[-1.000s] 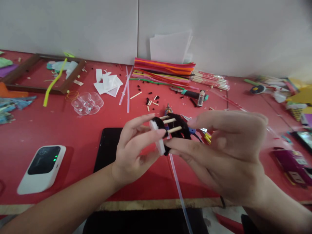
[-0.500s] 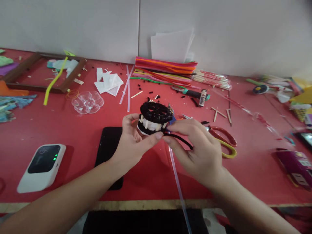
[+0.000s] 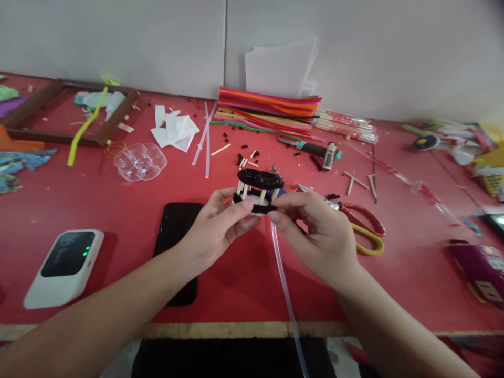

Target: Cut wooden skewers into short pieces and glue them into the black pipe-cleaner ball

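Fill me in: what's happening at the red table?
A person holds a small black wheel-like piece, two black rings joined by short wooden sticks, over the red table. The left hand and the right hand pinch its lower ring from either side. To their right lie scissors; a black phone lies by the left wrist.

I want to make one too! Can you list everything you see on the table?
wheel: one, black with wooden sticks, between both hands
phone: one, black, by left hand
router: one, white, near left
tube: one, clear, below wheel
scissors: one, red-yellow, by right hand
pipe cleaners: stack, many colours, by wall
paper: sheets, white, against wall
scraps: several, white, left of pipe cleaners
tray: one, clear, left of centre
frame: one, brown, far left
table: one, red, under everything
left hand: one, pinching wheel
right hand: one, pinching wheel
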Motion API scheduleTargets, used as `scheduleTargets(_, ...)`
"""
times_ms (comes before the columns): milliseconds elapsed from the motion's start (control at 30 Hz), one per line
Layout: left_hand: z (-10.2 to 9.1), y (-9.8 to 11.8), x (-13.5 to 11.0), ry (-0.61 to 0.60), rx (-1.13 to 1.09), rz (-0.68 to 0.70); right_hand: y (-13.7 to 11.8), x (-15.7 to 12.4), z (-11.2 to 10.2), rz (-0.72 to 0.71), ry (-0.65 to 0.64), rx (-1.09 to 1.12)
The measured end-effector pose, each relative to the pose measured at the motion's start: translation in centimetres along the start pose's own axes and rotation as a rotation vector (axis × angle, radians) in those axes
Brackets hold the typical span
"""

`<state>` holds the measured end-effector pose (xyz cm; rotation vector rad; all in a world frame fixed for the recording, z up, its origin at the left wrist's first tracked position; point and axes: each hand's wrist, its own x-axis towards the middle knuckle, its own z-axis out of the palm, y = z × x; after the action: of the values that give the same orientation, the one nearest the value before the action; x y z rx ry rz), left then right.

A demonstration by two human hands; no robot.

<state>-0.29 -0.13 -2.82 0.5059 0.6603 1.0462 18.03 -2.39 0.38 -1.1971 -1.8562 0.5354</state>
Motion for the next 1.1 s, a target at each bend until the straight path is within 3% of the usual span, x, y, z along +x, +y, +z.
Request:
scheduleTargets(300, -0.6, -0.4, 0.3, -0.039, 0.157, 0.036, 1.0, 0.3, -0.2, -0.123, -0.093, -0.058)
scheduleTargets(433, -0.5, 0.1, 0.4, -0.066, 0.111, -0.004, 1.4, 0.1, 0.1, -0.058, -0.085, -0.063)
scheduleTargets(533, 0.1, 0.8, 0.2, -0.049, -0.031, -0.116, 1.9, 0.0, 0.5, 0.158, -0.027, 0.122)
scheduleTargets(667, 0.7, 1.4, 0.2, 0.187, -0.024, -0.086, 2.5, 0.2, 0.8, 0.378, 0.079, 0.584)
scheduleTargets(767, 0.5, 1.3, 0.4, 0.292, 0.038, 0.015, 2.4, 0.3, 0.8, 0.392, 0.123, 0.811)
scheduleTargets(1100, 0.6, 1.3, 0.1, 0.259, 0.057, 0.085, 2.3, 0.1, 0.7, 0.374, 0.097, 0.914)
